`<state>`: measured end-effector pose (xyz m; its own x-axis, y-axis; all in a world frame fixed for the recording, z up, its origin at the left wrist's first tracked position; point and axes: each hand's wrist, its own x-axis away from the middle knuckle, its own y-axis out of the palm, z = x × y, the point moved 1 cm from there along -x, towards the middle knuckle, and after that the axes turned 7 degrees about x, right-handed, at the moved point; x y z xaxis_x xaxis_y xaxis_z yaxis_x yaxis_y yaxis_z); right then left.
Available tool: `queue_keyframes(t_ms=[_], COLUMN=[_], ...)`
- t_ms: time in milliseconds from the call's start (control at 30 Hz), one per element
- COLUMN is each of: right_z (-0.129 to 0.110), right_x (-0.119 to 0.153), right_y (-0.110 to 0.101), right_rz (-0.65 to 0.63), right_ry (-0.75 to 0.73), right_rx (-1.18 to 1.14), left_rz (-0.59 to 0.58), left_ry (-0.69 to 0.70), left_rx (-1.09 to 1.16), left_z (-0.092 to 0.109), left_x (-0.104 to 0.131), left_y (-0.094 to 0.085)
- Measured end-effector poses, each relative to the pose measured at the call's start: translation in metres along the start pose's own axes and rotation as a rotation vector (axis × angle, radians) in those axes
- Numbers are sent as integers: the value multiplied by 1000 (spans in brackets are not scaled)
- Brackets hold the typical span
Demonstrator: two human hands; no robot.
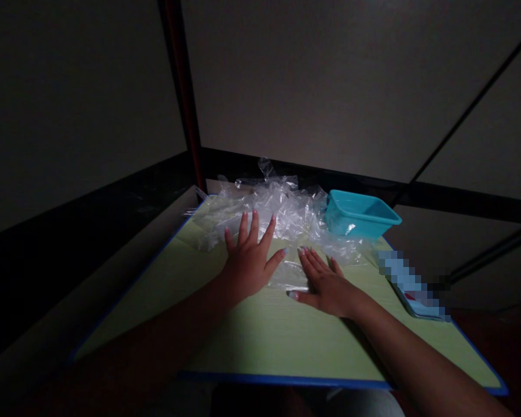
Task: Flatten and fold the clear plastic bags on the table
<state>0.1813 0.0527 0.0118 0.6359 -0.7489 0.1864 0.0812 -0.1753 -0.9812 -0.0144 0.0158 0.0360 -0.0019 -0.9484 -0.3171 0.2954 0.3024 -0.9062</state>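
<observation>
My left hand (pixel 248 263) is open with its fingers spread, over the near side of a pile of clear plastic bags (pixel 282 205). My right hand (pixel 323 284) lies palm down, fingers stretched forward and thumb apart. Between the two hands a flat clear plastic bag (pixel 289 275) rests on the table, its lower edge shining. The right fingertips are at this bag's right side; whether they press on it I cannot tell. Crumpled plastic heaps up beyond both hands.
A turquoise plastic basin (pixel 360 214) stands at the table's back right, touching the plastic pile. A flat, partly blurred item (pixel 417 289) lies along the right edge. The yellow-green table (pixel 278 347) has a blue rim. Walls stand close behind and to the left.
</observation>
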Motion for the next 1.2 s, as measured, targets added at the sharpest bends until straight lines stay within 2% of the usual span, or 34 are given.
queue_keyframes(t_ms=[67,167,200,267,333,467,667,867,1033,1100,1200], right_z=[0,1,2,2,2,2,3,3,0,0,0], right_x=[0,-1,-1,-1,-1,-1,0,1,1,1,1], right_y=[0,2,2,3,4,4,4,3,0,-1,-1], right_rz=[-3,-17,-21,-16,-3,2,5,7,-11,-11,-5], right_ry=[2,4,4,8,15,17,11,18,27,28,22], right_rx=[4,17,23,31,41,71,86,52,21,16,5], left_rz=[-44,-283,-353,-452,-476,-439,-448,-432,-357,-292,-102], left_ry=[145,441,509,546,491,332,204,13,-161,-169,-99], left_rx=[33,122,150,180,186,182,167,132,74,43,-11], left_z=[7,20,23,26,25,19,15,11,-2,-7,-11], left_x=[3,11,14,19,23,28,33,28,17,12,6], left_y=[2,12,16,23,28,31,25,20,24,23,18])
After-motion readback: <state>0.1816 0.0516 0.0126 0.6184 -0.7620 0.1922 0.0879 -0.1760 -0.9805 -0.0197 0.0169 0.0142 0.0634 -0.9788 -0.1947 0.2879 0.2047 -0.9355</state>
